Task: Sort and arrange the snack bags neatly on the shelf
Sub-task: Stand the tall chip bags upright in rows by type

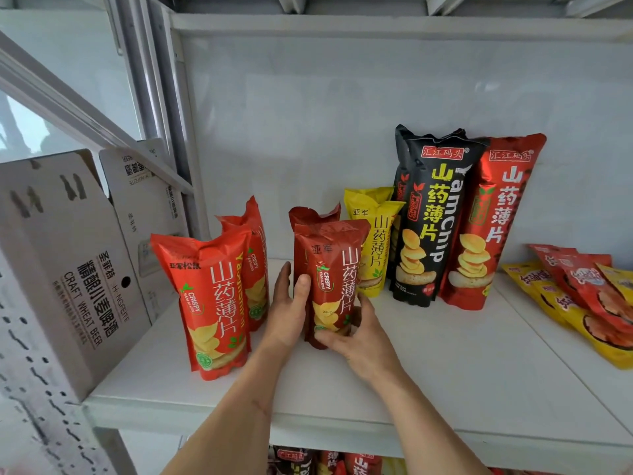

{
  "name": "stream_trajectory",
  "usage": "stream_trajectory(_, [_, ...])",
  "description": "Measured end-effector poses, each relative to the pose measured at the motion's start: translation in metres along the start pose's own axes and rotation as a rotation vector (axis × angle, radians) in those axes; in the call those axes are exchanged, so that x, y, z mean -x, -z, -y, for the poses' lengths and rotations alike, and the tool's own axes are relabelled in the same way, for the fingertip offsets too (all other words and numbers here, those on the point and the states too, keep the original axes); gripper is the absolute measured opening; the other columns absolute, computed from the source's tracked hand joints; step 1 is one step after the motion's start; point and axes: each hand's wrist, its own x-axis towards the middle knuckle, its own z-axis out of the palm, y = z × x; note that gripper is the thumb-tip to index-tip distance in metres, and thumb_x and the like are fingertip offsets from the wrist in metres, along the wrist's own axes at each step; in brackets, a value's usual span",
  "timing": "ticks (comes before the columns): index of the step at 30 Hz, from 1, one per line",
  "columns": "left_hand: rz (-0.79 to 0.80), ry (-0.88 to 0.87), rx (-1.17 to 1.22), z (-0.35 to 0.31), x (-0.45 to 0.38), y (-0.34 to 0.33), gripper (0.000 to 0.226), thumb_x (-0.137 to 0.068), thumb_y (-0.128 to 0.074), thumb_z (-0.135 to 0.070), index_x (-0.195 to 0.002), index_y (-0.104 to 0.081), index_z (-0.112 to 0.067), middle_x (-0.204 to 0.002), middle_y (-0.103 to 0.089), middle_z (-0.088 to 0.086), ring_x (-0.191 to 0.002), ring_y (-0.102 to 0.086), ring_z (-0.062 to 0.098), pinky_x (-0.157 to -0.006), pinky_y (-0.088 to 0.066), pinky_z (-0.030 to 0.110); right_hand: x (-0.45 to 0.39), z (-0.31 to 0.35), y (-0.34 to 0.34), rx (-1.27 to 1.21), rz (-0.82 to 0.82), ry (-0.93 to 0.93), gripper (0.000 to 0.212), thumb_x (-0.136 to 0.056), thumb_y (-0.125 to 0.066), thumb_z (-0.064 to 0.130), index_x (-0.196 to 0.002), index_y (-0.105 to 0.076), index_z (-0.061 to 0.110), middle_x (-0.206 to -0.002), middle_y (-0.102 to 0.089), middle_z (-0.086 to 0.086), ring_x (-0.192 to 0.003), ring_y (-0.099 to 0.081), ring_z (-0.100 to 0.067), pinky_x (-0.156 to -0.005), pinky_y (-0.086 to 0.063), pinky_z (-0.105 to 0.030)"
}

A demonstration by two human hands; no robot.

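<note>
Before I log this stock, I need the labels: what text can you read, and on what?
"山药薄片", "CRISPY": dark red bag that the left hand and right hand grip.
"山药薄片", "CRISPY": orange-red bag.
"山药薄片": yellow bag.
"汇江码头", "YamChip": black bag.
"山药薄片": tall red bag.
"CRAFT WHEAT BEER": cardboard box.
Smaller print: unreadable.

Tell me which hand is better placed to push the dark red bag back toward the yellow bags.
Probably the right hand. It curls around the bottom front of the dark red bag, on the near side, so it can push backward. The left hand lies along the bag's left side and mostly steadies it.
</note>
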Motion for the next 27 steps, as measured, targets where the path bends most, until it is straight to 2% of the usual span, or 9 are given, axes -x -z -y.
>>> stream_trajectory(2, [0.004, -0.013, -0.002, 0.001, 0.002, 0.002, 0.112, -0.061, -0.042, -0.090, -0.156, -0.020, -0.035, -0.159, -0.033, -0.005, -0.143, -0.037, 0.016, -0.116, -0.034, 0.039, 0.004, 0.001, 0.006, 0.034, 0.014, -0.008, 0.077, -0.070, -0.083, 0.050, -0.134, -0.042, 0.040, -0.126, -0.057, 0.019, -0.114, -0.056, -0.001, -0.090, -0.044, -0.019])
stream_trajectory(4, [0.022, -0.039, 0.009, 0.002, 0.004, 0.002, 0.112, -0.060, -0.049, -0.087, -0.155, -0.021, -0.037, -0.157, -0.036, -0.006, -0.141, -0.040, 0.016, -0.115, -0.037, 0.042, 0.006, 0.004, 0.009, 0.081, 0.013, -0.007, 0.059, -0.077, -0.079, 0.046, -0.128, -0.049, 0.037, -0.119, -0.059, 0.017, -0.109, -0.057, -0.002, -0.081, -0.041, -0.012])
stream_trajectory(7, [0.042, -0.091, 0.036, -0.001, 0.003, -0.002, 0.104, -0.062, -0.062, -0.073, -0.152, -0.025, -0.039, -0.142, -0.045, -0.016, -0.134, -0.049, 0.014, -0.110, -0.044, 0.043, 0.004, 0.008, 0.008, 0.121, 0.005, 0.012, 0.047, -0.080, -0.078, 0.038, -0.116, -0.047, 0.043, -0.109, -0.061, 0.019, -0.097, -0.059, 0.001, -0.071, -0.037, -0.005])
stream_trajectory(10, [0.054, -0.129, 0.025, -0.007, -0.003, -0.007, 0.102, -0.062, -0.069, -0.069, -0.151, -0.027, -0.040, -0.144, -0.045, -0.013, -0.131, -0.051, 0.012, -0.107, -0.048, 0.043, 0.001, 0.009, 0.006, 0.120, -0.005, 0.022, 0.048, -0.081, -0.078, 0.036, -0.117, -0.048, 0.043, -0.113, -0.063, 0.016, -0.098, -0.059, -0.001, -0.072, -0.040, -0.009])
stream_trajectory(14, [0.038, -0.134, 0.008, -0.008, -0.013, -0.011, 0.103, -0.058, -0.076, -0.070, -0.147, -0.029, -0.046, -0.146, -0.046, -0.010, -0.128, -0.054, 0.011, -0.104, -0.051, 0.042, -0.009, 0.005, 0.002, 0.122, -0.017, 0.032, 0.054, -0.081, -0.078, 0.035, -0.128, -0.050, 0.037, -0.122, -0.062, 0.012, -0.106, -0.060, -0.007, -0.082, -0.045, -0.022])
stream_trajectory(18, [0.010, -0.123, 0.007, -0.007, -0.024, -0.014, 0.096, -0.066, -0.077, -0.059, -0.148, -0.031, -0.039, -0.146, -0.046, -0.008, -0.126, -0.055, 0.012, -0.101, -0.051, 0.034, -0.023, 0.000, -0.002, 0.114, -0.027, 0.021, 0.054, -0.078, -0.079, 0.036, -0.125, -0.052, 0.037, -0.117, -0.066, 0.012, -0.104, -0.063, -0.009, -0.088, -0.052, -0.030])
stream_trajectory(21, [-0.010, -0.106, 0.012, -0.003, -0.035, -0.018, 0.085, -0.078, -0.078, -0.045, -0.149, -0.032, -0.034, -0.145, -0.047, -0.007, -0.126, -0.056, 0.013, -0.093, -0.050, 0.025, -0.035, -0.003, -0.003, 0.105, -0.046, 0.014, 0.054, -0.075, -0.080, 0.038, -0.123, -0.054, 0.037, -0.112, -0.067, 0.011, -0.101, -0.065, -0.010, -0.088, -0.053, -0.035])
stream_trajectory(27, [-0.034, -0.065, 0.009, -0.002, -0.055, -0.025, 0.090, -0.073, -0.080, -0.055, -0.147, -0.034, -0.033, -0.133, -0.052, -0.010, -0.119, -0.058, 0.010, -0.089, -0.051, 0.021, -0.063, -0.010, -0.005, 0.099, -0.057, 0.004, 0.053, -0.071, -0.079, 0.045, -0.119, -0.057, 0.037, -0.110, -0.067, 0.012, -0.098, -0.065, -0.011, -0.088, -0.054, -0.038])
